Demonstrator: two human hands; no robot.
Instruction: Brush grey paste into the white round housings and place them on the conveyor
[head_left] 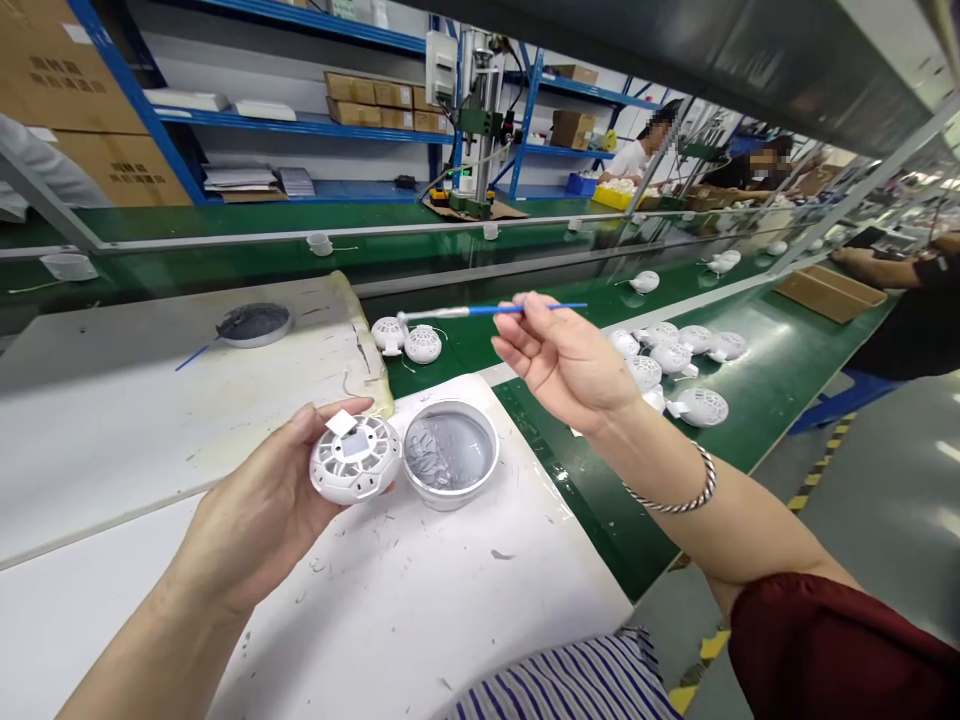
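Note:
My left hand (255, 510) holds a round white vented plastic housing (355, 475) on its fingers, with a small white square tab (341, 422) lying on top. My right hand (562, 365) pinches a thin blue-handled brush (510, 311) with a white tip, held up over the belt edge. Between my hands, a round white dish (450, 500) holds smeared grey paste (448, 452). The dish stands on a scuffed white work board (420, 610), touching the housing or nearly so.
Several white housings lie on the green conveyor belt (570, 400) to the right and ahead. A dish of dark paste (253, 323) and a blue brush (193, 357) sit on the left board. Co-workers sit far along the line; a person's arm (877, 268) reaches in at right. Shelves with cartons stand behind.

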